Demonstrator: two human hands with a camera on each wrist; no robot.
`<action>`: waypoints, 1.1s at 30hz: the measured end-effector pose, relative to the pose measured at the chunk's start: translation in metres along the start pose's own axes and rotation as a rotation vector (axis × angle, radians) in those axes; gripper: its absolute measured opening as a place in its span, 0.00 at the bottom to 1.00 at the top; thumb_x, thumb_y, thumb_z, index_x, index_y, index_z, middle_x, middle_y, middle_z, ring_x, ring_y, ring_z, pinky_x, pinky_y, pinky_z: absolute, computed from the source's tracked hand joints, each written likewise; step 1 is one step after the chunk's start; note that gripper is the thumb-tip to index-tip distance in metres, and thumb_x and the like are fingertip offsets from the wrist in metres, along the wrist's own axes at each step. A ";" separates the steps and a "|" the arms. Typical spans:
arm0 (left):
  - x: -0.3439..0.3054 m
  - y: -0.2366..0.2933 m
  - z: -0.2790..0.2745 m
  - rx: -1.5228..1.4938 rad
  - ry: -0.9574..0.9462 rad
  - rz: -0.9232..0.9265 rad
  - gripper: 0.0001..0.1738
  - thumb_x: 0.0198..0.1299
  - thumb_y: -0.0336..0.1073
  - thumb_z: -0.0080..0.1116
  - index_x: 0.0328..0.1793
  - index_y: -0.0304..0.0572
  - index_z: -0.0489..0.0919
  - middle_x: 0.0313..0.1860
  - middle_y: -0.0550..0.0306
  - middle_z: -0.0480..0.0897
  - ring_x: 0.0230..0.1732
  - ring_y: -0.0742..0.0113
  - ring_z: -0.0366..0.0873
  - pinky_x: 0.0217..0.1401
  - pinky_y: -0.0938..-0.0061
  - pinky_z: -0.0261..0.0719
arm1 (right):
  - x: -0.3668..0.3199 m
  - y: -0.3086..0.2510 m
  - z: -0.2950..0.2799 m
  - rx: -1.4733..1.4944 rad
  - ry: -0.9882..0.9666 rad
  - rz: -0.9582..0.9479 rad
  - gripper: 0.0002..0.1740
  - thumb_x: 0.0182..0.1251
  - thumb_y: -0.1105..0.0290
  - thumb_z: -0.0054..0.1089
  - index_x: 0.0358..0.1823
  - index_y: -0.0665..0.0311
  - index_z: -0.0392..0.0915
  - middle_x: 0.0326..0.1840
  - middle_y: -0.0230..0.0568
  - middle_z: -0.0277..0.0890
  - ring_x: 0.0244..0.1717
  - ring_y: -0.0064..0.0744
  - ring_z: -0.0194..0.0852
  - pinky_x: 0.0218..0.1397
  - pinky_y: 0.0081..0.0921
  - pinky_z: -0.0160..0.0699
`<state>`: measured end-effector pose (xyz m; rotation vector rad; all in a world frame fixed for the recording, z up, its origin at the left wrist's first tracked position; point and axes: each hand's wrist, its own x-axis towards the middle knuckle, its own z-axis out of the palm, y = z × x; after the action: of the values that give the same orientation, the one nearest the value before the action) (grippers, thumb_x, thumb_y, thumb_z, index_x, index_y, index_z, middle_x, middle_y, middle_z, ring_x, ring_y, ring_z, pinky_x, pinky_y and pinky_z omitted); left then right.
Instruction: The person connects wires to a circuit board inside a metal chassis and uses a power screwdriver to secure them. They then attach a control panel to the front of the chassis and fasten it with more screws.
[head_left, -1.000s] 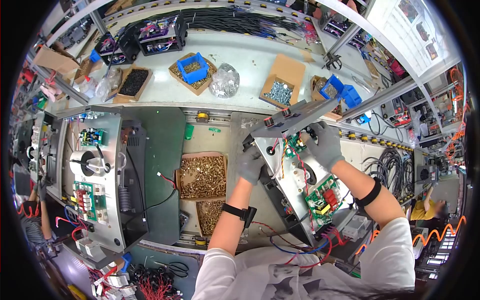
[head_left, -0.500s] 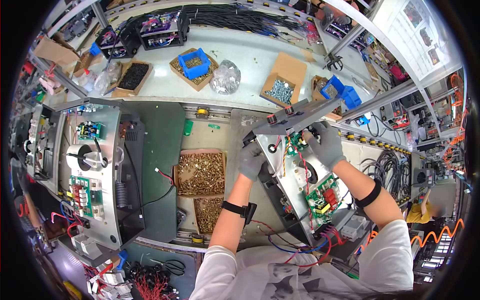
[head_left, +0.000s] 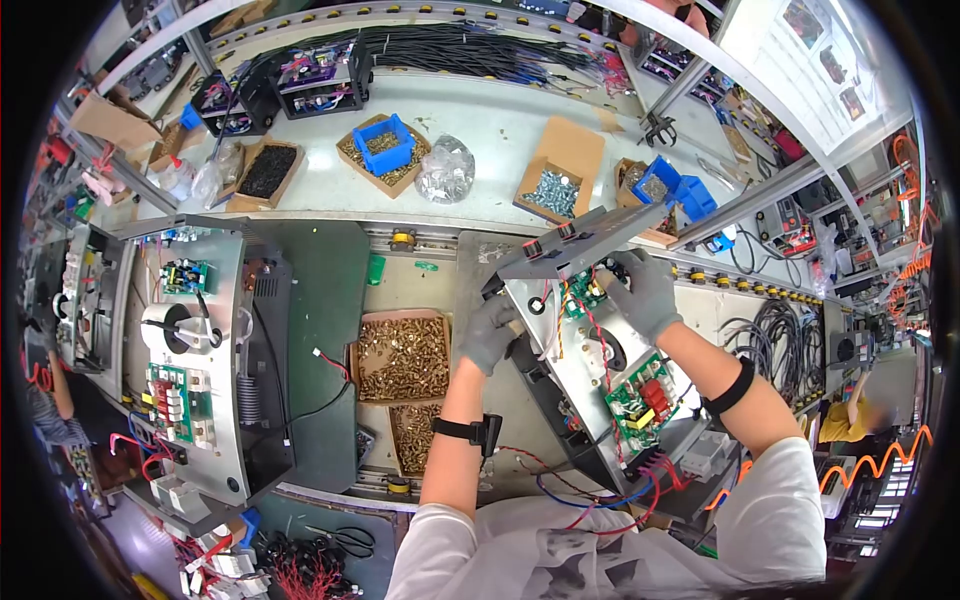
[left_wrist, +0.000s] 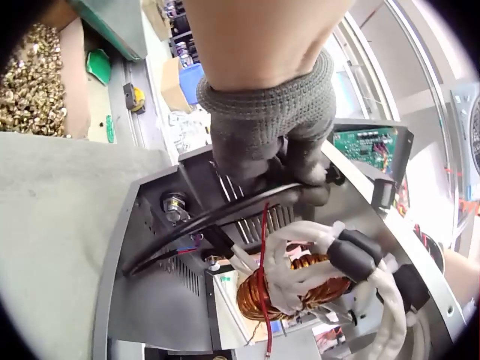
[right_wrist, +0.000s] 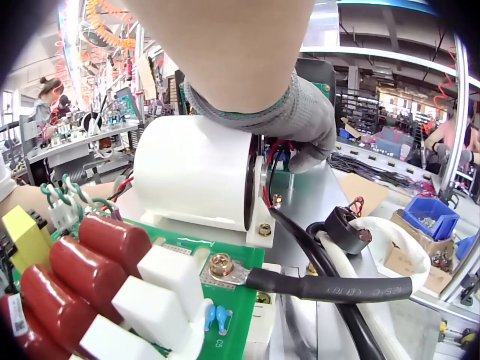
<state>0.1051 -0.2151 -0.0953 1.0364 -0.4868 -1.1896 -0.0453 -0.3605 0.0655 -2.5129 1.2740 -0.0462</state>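
An opened metal machine chassis (head_left: 580,340) stands tilted before the person, with wires and circuit boards on its plate. The gloved left hand (head_left: 488,330) reaches into its left side. In the left wrist view the left fingers (left_wrist: 307,169) bend down beside a black cable (left_wrist: 217,214) at the metal plate, above a copper-wound coil (left_wrist: 292,289); some fingertips are hidden. The gloved right hand (head_left: 645,290) is at a small green circuit board (head_left: 583,295) near the dark end panel (head_left: 590,245). Its fingers curl by red and black wires behind a white cylinder (right_wrist: 195,172), fingertips largely hidden.
A second opened chassis (head_left: 190,350) stands left on a green board (head_left: 325,350). Between them lie boxes of brass fasteners (head_left: 405,355). Screw boxes (head_left: 555,190) and blue bins (head_left: 385,145) line the back shelf. Coiled black cables (head_left: 770,345) lie at the right.
The left hand has shifted slightly left and down along the chassis side, its fingers drawing back from the end panel. The right hand stays at the small board with little movement.
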 end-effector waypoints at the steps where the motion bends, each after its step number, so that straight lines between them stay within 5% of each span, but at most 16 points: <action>1: 0.002 -0.003 0.006 0.005 -0.003 -0.001 0.21 0.50 0.15 0.52 0.53 0.34 0.74 0.42 0.56 0.81 0.47 0.69 0.78 0.47 0.78 0.76 | -0.001 -0.002 -0.001 -0.008 0.000 -0.001 0.28 0.61 0.48 0.52 0.54 0.62 0.74 0.55 0.51 0.70 0.55 0.50 0.69 0.58 0.39 0.67; 3: 0.007 -0.007 0.015 0.094 0.138 0.159 0.22 0.50 0.13 0.50 0.52 0.35 0.70 0.46 0.55 0.80 0.49 0.66 0.78 0.50 0.75 0.77 | 0.000 -0.004 -0.002 -0.012 0.011 0.003 0.28 0.61 0.48 0.52 0.54 0.62 0.74 0.55 0.51 0.70 0.55 0.50 0.69 0.58 0.39 0.67; 6: 0.003 -0.008 0.022 0.040 0.186 0.144 0.17 0.52 0.16 0.51 0.49 0.35 0.70 0.45 0.54 0.79 0.48 0.67 0.78 0.50 0.75 0.76 | -0.002 0.000 0.000 -0.051 0.022 -0.012 0.28 0.61 0.49 0.52 0.54 0.63 0.74 0.54 0.51 0.70 0.55 0.50 0.69 0.57 0.39 0.67; 10: -0.016 -0.031 0.005 0.064 0.100 0.194 0.14 0.55 0.20 0.53 0.48 0.35 0.72 0.44 0.54 0.79 0.46 0.69 0.77 0.49 0.76 0.75 | -0.003 -0.004 -0.001 0.009 0.025 -0.002 0.27 0.61 0.49 0.52 0.52 0.62 0.74 0.53 0.50 0.70 0.52 0.50 0.71 0.56 0.41 0.69; 14: -0.029 -0.033 -0.001 0.311 0.179 0.104 0.07 0.57 0.23 0.55 0.42 0.34 0.77 0.38 0.59 0.80 0.38 0.73 0.75 0.44 0.78 0.73 | -0.007 0.003 0.006 0.077 0.123 0.000 0.23 0.62 0.51 0.51 0.50 0.60 0.74 0.51 0.49 0.70 0.51 0.50 0.72 0.53 0.42 0.70; 17: -0.014 0.003 0.009 0.297 0.281 0.302 0.07 0.54 0.22 0.55 0.39 0.36 0.76 0.31 0.65 0.76 0.31 0.76 0.71 0.36 0.81 0.70 | -0.007 0.008 0.014 0.076 0.226 -0.059 0.19 0.61 0.54 0.53 0.44 0.61 0.75 0.48 0.48 0.70 0.46 0.50 0.73 0.50 0.42 0.71; 20: -0.018 0.031 0.011 0.453 0.491 0.276 0.07 0.52 0.24 0.57 0.38 0.38 0.75 0.28 0.65 0.74 0.30 0.77 0.69 0.35 0.81 0.69 | -0.009 0.006 0.010 -0.036 0.412 -0.192 0.12 0.58 0.59 0.56 0.35 0.59 0.76 0.39 0.45 0.72 0.39 0.48 0.72 0.44 0.42 0.71; 22: -0.021 0.036 0.010 0.374 0.540 0.259 0.09 0.52 0.26 0.57 0.41 0.40 0.76 0.29 0.63 0.76 0.29 0.76 0.69 0.34 0.81 0.69 | -0.013 0.008 0.009 0.067 0.435 -0.599 0.08 0.53 0.62 0.59 0.27 0.57 0.75 0.29 0.41 0.72 0.34 0.44 0.71 0.39 0.39 0.68; 24: -0.034 0.052 0.034 0.769 0.431 0.438 0.12 0.50 0.29 0.59 0.43 0.42 0.77 0.30 0.58 0.78 0.29 0.70 0.71 0.35 0.77 0.71 | -0.015 0.006 0.009 0.075 0.436 -0.633 0.06 0.49 0.62 0.61 0.25 0.55 0.77 0.26 0.38 0.72 0.34 0.41 0.71 0.38 0.36 0.67; 28: -0.040 0.051 0.078 1.155 0.375 0.357 0.18 0.43 0.37 0.67 0.42 0.42 0.79 0.33 0.52 0.79 0.37 0.59 0.74 0.40 0.71 0.72 | -0.006 0.001 0.014 -0.041 0.250 -0.611 0.05 0.49 0.64 0.57 0.25 0.55 0.79 0.28 0.37 0.74 0.34 0.40 0.72 0.39 0.36 0.67; 30: -0.033 0.038 0.071 1.143 0.333 0.290 0.18 0.46 0.36 0.65 0.43 0.38 0.78 0.30 0.54 0.79 0.33 0.64 0.75 0.37 0.73 0.73 | -0.002 -0.004 0.017 -0.094 0.199 -0.578 0.06 0.49 0.65 0.55 0.25 0.55 0.80 0.29 0.37 0.75 0.35 0.40 0.73 0.40 0.36 0.68; 32: -0.032 0.040 0.061 0.735 0.306 0.121 0.16 0.53 0.37 0.62 0.44 0.35 0.78 0.27 0.57 0.80 0.27 0.71 0.73 0.32 0.76 0.72 | -0.001 -0.009 0.023 -0.089 0.173 -0.539 0.08 0.49 0.66 0.53 0.27 0.55 0.81 0.29 0.37 0.76 0.36 0.42 0.75 0.41 0.39 0.69; 33: -0.034 0.044 0.058 0.636 0.308 0.213 0.14 0.58 0.38 0.59 0.44 0.35 0.79 0.25 0.61 0.79 0.24 0.77 0.70 0.27 0.78 0.69 | 0.003 -0.011 0.023 -0.125 0.022 -0.443 0.11 0.50 0.64 0.52 0.31 0.55 0.82 0.33 0.39 0.78 0.38 0.42 0.77 0.42 0.40 0.71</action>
<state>0.0710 -0.2066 -0.0231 1.6344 -0.7317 -0.6698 -0.0305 -0.3505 0.0465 -2.8616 0.7245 -0.0986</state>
